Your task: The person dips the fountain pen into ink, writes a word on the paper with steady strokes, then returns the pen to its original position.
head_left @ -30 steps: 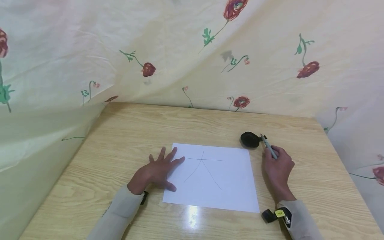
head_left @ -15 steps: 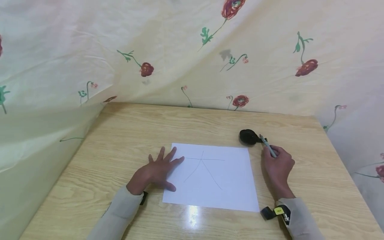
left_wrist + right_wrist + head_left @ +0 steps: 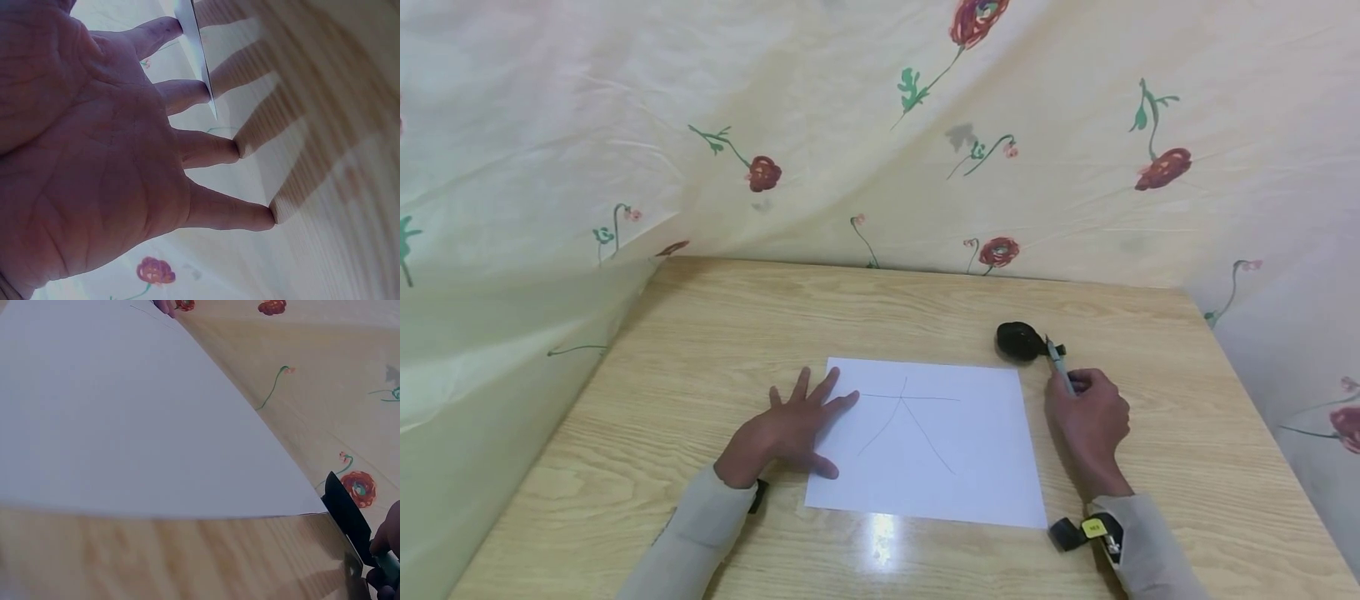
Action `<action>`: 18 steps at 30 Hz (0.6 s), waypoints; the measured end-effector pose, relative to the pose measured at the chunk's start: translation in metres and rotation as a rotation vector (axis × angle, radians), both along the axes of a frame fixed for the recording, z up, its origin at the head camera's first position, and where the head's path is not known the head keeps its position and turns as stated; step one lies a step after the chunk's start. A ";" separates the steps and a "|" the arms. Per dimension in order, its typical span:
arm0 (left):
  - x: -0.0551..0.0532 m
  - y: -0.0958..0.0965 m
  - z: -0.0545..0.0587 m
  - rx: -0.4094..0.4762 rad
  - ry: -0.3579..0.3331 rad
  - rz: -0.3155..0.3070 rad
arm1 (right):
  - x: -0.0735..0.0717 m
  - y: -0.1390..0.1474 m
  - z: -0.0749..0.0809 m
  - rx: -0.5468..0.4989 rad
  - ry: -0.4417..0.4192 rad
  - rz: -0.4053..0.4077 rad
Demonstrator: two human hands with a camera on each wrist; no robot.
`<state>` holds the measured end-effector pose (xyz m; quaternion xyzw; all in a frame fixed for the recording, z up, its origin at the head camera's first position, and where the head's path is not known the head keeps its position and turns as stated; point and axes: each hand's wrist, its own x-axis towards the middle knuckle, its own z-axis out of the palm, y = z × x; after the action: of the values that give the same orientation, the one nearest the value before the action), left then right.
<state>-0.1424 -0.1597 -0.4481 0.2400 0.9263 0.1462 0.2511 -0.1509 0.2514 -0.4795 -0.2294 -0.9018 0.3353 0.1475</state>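
Observation:
A white sheet of paper (image 3: 992, 450) lies on the table with thin pencil-like lines on it: one crossbar and strokes that fork downward. Fingers spread wide, my left hand (image 3: 786, 429) rests on the sheet's left edge; in the left wrist view some fingertips of that hand (image 3: 112, 150) touch the paper (image 3: 199, 53) and others the wood. My right hand (image 3: 1092, 417) is right of the sheet, gripping a slim grey-green pen (image 3: 1059, 367) that points away. The pen's tip overlaps the short stem of a rounded black object (image 3: 1018, 342) beyond the paper's far right corner.
The wood-grain table (image 3: 737, 308) ends at a pale flowered cloth (image 3: 850, 100) behind and at both sides. A black wrist device (image 3: 1086, 531) with a yellow label sits at my right cuff, near the paper's near right corner.
My right hand has shifted slightly left and the pen has turned to point more directly away. My left hand and the paper stay put; the view drifts slightly.

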 end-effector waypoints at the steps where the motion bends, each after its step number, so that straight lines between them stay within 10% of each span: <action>1: 0.000 0.000 0.000 -0.001 0.000 0.002 | 0.000 0.000 0.000 0.001 -0.012 -0.003; 18: 0.001 0.004 -0.002 -0.012 0.004 0.012 | -0.005 0.004 -0.005 0.026 -0.052 -0.001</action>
<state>-0.1410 -0.1559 -0.4503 0.2332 0.9291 0.1417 0.2497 -0.1561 0.2554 -0.4850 -0.2366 -0.9095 0.3173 0.1270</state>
